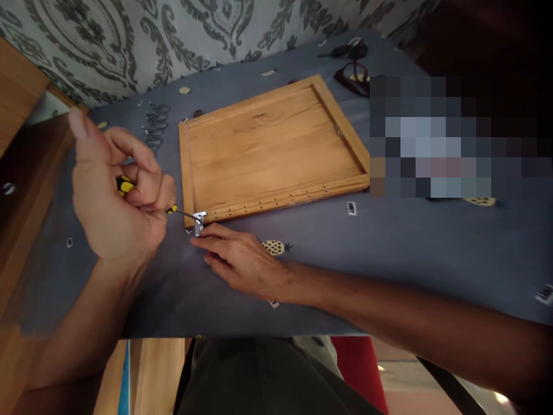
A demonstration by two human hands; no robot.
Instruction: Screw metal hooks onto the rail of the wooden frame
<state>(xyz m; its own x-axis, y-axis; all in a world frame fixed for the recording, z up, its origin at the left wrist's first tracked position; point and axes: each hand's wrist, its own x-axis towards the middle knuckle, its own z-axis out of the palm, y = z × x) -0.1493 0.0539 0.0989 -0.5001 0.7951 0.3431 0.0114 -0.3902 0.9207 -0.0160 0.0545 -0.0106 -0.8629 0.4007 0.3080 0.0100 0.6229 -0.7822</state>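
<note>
My left hand [125,196] is closed round a screwdriver [127,185] with a yellow and black handle, its thumb raised. The thin shaft points right, and its tip meets a small silver metal bracket [199,222]. This bracket sits at the near left corner of a framed wooden panel [268,150] lying on the table. Low at that corner, my right hand [237,256] pinches the lower part of the bracket with its fingertips. A row of small dark holes runs along the panel's near edge.
A grey-blue cloth with pineapple prints covers the table [389,248]. Several dark wire-like pieces [155,124] lie behind my left hand. Dark-framed glasses [352,78] and a black object with a ring [352,49] are at the far right. Wooden furniture [26,173] stands left.
</note>
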